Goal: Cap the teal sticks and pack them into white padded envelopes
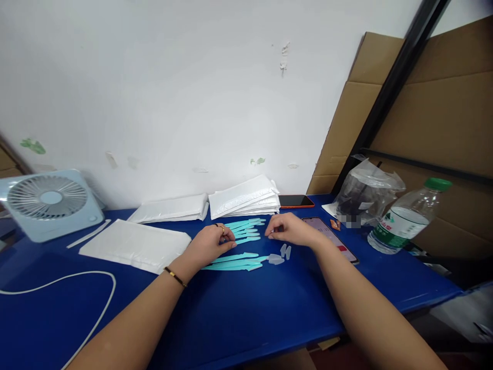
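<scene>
My left grip (213,242) curls over the left part of the far turquoise sticks (249,234); whether it pinches one, I can't tell! My right grip (284,229) hangs just right of their tips, fingertips drawn together, any hold unclear. Nearer, more sticks lie beside clear caps (276,260) on the blue tabletop (246,313). They look light, stiff, slick, with fragile tips: best held mid-length. White packets (133,244) lie left and far.

Bottle label (400,224), phone screen (335,240), lettering too small
</scene>
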The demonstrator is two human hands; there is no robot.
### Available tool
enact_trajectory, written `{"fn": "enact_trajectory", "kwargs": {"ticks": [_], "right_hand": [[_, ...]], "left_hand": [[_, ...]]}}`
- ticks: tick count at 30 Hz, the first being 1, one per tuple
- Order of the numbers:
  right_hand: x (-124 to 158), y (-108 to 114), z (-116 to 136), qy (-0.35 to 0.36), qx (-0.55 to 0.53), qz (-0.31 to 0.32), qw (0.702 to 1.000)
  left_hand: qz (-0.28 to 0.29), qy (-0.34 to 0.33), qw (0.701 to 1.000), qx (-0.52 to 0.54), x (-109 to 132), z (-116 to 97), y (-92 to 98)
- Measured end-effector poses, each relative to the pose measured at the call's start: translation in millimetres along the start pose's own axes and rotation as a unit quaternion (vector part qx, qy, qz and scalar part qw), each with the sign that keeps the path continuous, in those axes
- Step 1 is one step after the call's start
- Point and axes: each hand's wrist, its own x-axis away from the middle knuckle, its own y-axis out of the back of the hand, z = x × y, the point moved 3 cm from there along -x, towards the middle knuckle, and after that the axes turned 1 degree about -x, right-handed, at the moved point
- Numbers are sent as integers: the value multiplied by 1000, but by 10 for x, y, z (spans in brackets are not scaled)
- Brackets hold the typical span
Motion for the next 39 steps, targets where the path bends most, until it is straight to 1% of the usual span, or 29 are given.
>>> {"fn": "enact_trajectory", "kwargs": {"ticks": [2, 4, 5, 6, 7, 9, 11, 12, 20, 25, 30, 34, 39], "right_hand": [[92, 111, -38, -7, 1, 64, 998], [148, 148, -75, -22, 5, 123, 992], [157, 142, -90, -32, 8, 139, 990], [153, 127, -102, -43, 10, 142, 989], [139, 107, -111, -52, 13, 134, 990], [95, 64, -116, -61, 20, 97, 993], [57, 32, -112, -58, 25, 60, 996], [44, 19, -109, -55, 25, 51, 997], [-3, -47, -119, -40, -1, 53, 998], [-24, -58, -131, -59, 15, 20, 998], [-7, -66, -117, -46, 25, 40, 998], [3, -62, -130, -60, 21, 24, 998], [-20, -137, -87, -14, 19, 52, 998]], "left_hand": [[60, -6, 998, 34, 37, -15, 31], [109, -9, 993, 45, 54, -22, 31], [117, -6, 992, 43, 53, -18, 24], [115, 0, 993, 38, 45, -10, 16], [105, 7, 994, 31, 34, 0, 7], [83, 17, 996, 17, 13, 20, -13], [68, 19, 998, 4, 1, 31, -28], [64, 17, 998, -2, 0, 32, -32], [43, 1, 999, -31, 1, 0, -44], [37, -3, 999, -34, -2, -39, -73], [30, -10, 999, -41, -1, -48, -96], [26, -12, 999, -44, -3, -46, -99], [30, -14, 999, -43, -8, -57, -99]]}}
